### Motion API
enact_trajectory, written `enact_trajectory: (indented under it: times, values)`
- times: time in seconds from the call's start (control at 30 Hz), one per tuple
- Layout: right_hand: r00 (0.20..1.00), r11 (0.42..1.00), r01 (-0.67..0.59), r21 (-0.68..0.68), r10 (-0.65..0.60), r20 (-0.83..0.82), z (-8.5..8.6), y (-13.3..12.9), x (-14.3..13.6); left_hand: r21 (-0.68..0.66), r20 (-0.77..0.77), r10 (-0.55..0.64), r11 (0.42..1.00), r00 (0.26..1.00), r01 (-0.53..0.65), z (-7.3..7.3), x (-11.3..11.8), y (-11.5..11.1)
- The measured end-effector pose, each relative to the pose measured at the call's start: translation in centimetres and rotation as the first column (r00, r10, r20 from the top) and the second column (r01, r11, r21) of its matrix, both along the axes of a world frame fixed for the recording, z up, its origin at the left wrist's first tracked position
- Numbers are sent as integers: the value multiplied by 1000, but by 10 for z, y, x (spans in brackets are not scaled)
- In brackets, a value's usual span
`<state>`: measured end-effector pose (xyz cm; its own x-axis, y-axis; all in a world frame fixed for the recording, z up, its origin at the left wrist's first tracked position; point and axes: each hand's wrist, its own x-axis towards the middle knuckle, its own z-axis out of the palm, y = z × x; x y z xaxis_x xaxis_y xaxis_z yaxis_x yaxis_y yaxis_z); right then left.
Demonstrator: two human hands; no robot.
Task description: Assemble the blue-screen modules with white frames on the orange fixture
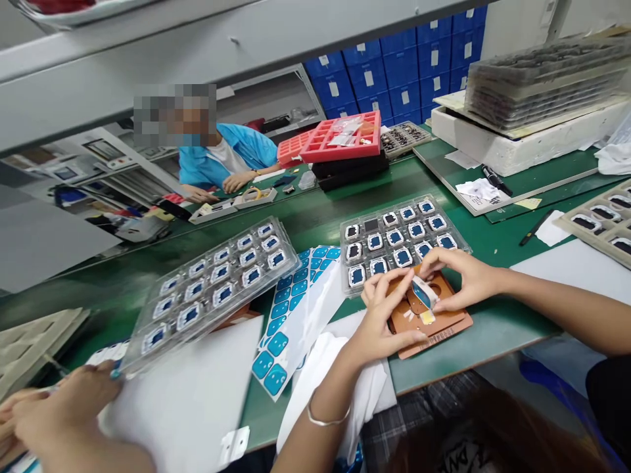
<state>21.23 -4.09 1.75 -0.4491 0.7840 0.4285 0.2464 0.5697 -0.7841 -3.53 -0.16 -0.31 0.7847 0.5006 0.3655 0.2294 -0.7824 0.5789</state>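
My right hand (461,279) pinches a small pale watch-like housing (424,293) with a blue face, tilted up on its edge. Under it lies an orange-brown fixture plate (446,322) with round cut-outs and a yellow patch. My left hand (382,322) grips this plate from the left, its thumb across the front and its index finger at the housing's upper edge. Just behind, a clear tray (362,226) carries rows of similar white-rimmed housings. Sheets of blue film stickers (288,302) and a white cloth (323,368) lie to the left.
Another clear tray (162,328) of housings stands at left, near a co-worker's hand (73,401). Opposite sits a person in a blue top (246,144). Red trays (340,138) are behind; a white foam box (532,138), a pen (535,228) and a beige tray (601,217) are right.
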Motion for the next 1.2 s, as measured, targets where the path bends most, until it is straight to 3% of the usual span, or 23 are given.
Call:
enact_trajectory:
  times: [0.07, 0.13, 0.23, 0.4, 0.5, 0.57, 0.63, 0.67, 0.73, 0.83, 0.93, 1.1, 1.2]
  values:
    - [976, 979, -84, -188, 43, -214, -2, 2, 2, 50, 76, 32, 998, 997, -36, 0, 0, 0]
    - [910, 921, -187, -340, 32, -414, -2, 4, 4, 119, 168, 69, 989, 983, -89, 1, 0, 0]
    - [792, 844, -298, -447, -43, -609, 0, 5, 5, 218, 189, 74, 969, 979, -116, 2, 0, -1]
    - [716, 803, -342, -487, -113, -689, 5, 4, 4, 311, 72, 14, 950, 997, -36, 3, 2, -3]
    - [733, 815, -302, -495, -134, -667, 4, 8, 9, 319, 56, 8, 947, 998, -26, 4, 3, -2]
    - [819, 854, -153, -497, -172, -547, 3, 19, 14, 321, 63, 9, 946, 998, -29, 5, 4, -2]
    - [937, 901, 116, -418, -239, -254, 3, 40, 18, 324, 88, 7, 945, 996, -35, 5, 5, -2]
    - [956, 911, 240, -334, -281, -79, 3, 55, 19, 327, 107, 2, 944, 994, -38, 5, 5, -2]
    - [914, 908, 386, -161, -353, 202, 6, 88, 15, 331, 148, -12, 943, 989, -38, 3, 7, -2]
    - [839, 904, 427, -25, -386, 384, 11, 137, -3, 322, 187, -13, 946, 982, -49, 0, 8, -2]
    - [738, 901, 419, 114, -411, 535, 16, 169, -23, 332, 196, -1, 941, 981, -66, -3, 9, 0]
    - [555, 897, 373, 238, -421, 717, 22, 187, -46, 372, 148, -15, 927, 989, -41, -5, 9, 2]
    - [508, 911, 315, 268, -400, 763, 31, 183, -69, 379, 107, -22, 925, 994, -20, -4, 10, 0]
